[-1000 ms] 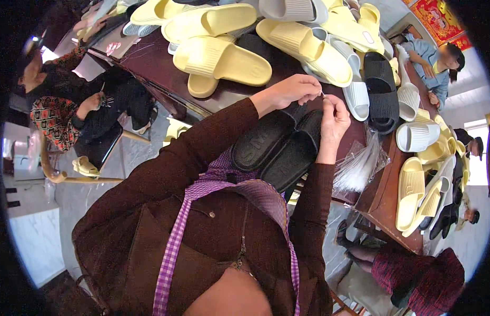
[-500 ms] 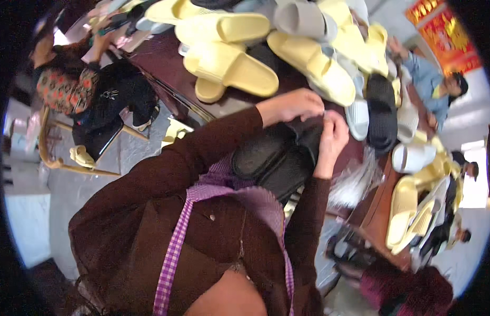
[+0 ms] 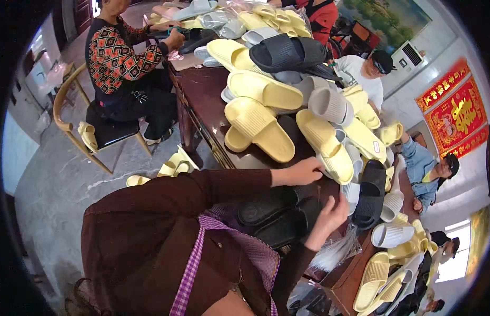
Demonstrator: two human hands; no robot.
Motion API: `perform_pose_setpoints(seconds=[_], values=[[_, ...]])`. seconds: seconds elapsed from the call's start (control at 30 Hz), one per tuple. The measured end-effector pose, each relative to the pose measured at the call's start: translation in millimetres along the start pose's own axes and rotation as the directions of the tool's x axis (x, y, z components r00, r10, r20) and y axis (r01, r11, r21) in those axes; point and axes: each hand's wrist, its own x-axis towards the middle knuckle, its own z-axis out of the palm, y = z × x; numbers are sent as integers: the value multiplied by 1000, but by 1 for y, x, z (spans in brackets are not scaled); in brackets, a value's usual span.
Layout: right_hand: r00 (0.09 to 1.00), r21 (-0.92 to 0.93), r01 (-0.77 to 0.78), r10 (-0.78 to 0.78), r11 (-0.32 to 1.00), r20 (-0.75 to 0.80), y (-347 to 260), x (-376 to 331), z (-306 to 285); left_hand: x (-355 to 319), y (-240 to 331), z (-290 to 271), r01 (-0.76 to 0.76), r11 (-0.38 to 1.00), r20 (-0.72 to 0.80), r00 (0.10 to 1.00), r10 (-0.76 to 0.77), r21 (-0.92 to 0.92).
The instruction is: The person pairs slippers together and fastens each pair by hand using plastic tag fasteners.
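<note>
My left hand (image 3: 303,171) is closed in a pinch beside a yellow slipper (image 3: 326,147); a small dark bit shows at its fingertips, too small to name. Lower and to the right, my right hand (image 3: 330,217) is raised with thumb and forefinger apart, and I see nothing between them. Below both hands a pair of black slippers (image 3: 274,217) lies in front of my apron (image 3: 250,245), partly covered by my left sleeve. Next to my right hand are a black slipper (image 3: 370,195) and a bundle of clear plastic (image 3: 337,252).
Yellow, grey and black slippers are heaped over the dark red table (image 3: 203,97). A person in a patterned top (image 3: 121,55) sits at the left, near a wooden chair (image 3: 71,126). Another in a blue jacket (image 3: 421,158) sits across on the right. More yellow slippers (image 3: 174,163) are below the table edge.
My hands were together at the fingertips and have come apart, the right lower. The view has swung, so more of the table and the people shows.
</note>
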Motion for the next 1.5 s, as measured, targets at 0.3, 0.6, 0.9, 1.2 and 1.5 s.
perform_pose_setpoints(seconds=[0.3, 0.6, 0.9, 1.2, 1.5], values=[[730, 183, -489, 286, 853, 620, -61, -72, -49, -91, 12, -74, 110, 933, 14, 992, -122, 343], [824, -271, -292, 385, 917, 416, -63, -74, -5, -98, 47, -90, 247, 932, 180, 937, -300, 266], [898, -325, -114, 237, 939, 371, -16, -13, -97, -54, 222, -178, -55, 998, 229, 972, 54, -2], [981, -885, -46, 190, 463, 48, 228, 142, -308, -6, 314, -210, -699, 656, 166, 638, 752, -283], [970, 550, -241, 186, 799, 155, -17, 146, -201, 67, 346, -213, -796, 559, 339, 473, 813, -230]])
